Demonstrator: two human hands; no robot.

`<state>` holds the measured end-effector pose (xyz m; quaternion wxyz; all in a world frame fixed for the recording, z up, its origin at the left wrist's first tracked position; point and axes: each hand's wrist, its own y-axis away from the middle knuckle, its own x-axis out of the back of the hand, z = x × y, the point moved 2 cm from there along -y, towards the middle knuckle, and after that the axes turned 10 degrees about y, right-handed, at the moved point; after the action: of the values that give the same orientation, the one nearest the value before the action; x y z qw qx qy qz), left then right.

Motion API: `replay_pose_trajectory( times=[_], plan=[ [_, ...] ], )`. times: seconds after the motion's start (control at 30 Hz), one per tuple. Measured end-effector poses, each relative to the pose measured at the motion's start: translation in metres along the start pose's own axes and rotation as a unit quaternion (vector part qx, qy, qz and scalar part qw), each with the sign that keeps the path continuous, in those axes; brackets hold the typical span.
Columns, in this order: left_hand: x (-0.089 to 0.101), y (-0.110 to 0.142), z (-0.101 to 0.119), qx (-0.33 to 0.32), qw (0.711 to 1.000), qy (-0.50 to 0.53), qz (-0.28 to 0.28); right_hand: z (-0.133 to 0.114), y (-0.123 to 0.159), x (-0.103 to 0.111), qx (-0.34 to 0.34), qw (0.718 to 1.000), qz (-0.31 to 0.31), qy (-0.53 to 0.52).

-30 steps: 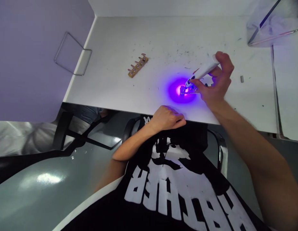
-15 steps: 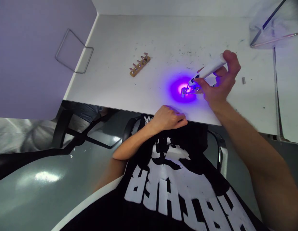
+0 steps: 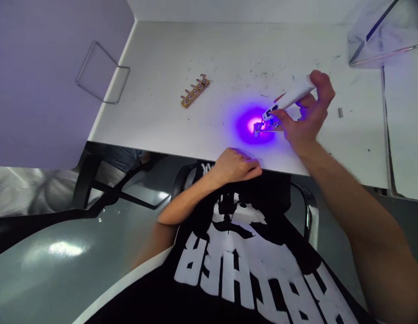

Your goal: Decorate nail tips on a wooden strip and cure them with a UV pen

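White and slim, a lamp [image 3: 290, 97] sits in the right hand [image 3: 306, 120], grasped slantwise with the thumb near its lower head and the curled fingers reaching toward its upper end. The right forearm runs up from the lower right, and the lamp's head points down and leftward, casting violet light over the end of a small strip [image 3: 270, 128] on the tabletop [image 3: 144, 117], just below the lamp. The left hand [image 3: 238, 164] is clenched, knuckles up, at the tabletop's near edge, its forearm crossing before the body. At the far right stands a clear container [image 3: 364, 42]; a slender pinkish tool [image 3: 388, 57] shows at it, whether inside or behind I cannot tell. A wooden strip [image 3: 194, 94] bearing a row of small clear pieces lies farther left.
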<state>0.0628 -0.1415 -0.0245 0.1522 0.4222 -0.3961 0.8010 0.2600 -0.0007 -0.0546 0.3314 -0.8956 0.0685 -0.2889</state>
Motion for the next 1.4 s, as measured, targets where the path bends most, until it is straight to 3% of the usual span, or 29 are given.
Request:
replay_pose_trajectory(
  times=[0.27,0.47,0.6,0.77,0.93,1.2,1.4],
  plan=[
    [0.001,-0.002,0.0,0.001,1.0,0.007,-0.01,-0.013,-0.009,0.01,0.123,0.989,0.086,0.002],
    [0.0,-0.001,0.0,-0.002,1.0,0.004,0.001,0.003,-0.013,0.01,0.099,0.992,0.075,-0.001],
    [0.001,-0.001,0.0,-0.006,1.0,0.007,0.02,0.001,-0.012,0.015,0.104,0.99,0.095,0.004],
    [0.001,-0.002,0.0,-0.011,0.999,0.01,0.034,0.001,-0.014,0.021,0.075,0.995,0.068,0.006],
    [0.002,-0.003,0.001,-0.017,0.999,0.005,0.046,-0.005,-0.015,0.023,0.136,0.987,0.089,0.006],
    [0.002,-0.003,0.001,-0.015,0.999,0.004,0.043,-0.001,-0.015,0.021,0.096,0.992,0.078,0.012],
    [0.002,-0.002,0.001,-0.012,0.999,0.004,0.033,-0.009,-0.014,0.025,0.146,0.986,0.084,0.015]
  ],
)
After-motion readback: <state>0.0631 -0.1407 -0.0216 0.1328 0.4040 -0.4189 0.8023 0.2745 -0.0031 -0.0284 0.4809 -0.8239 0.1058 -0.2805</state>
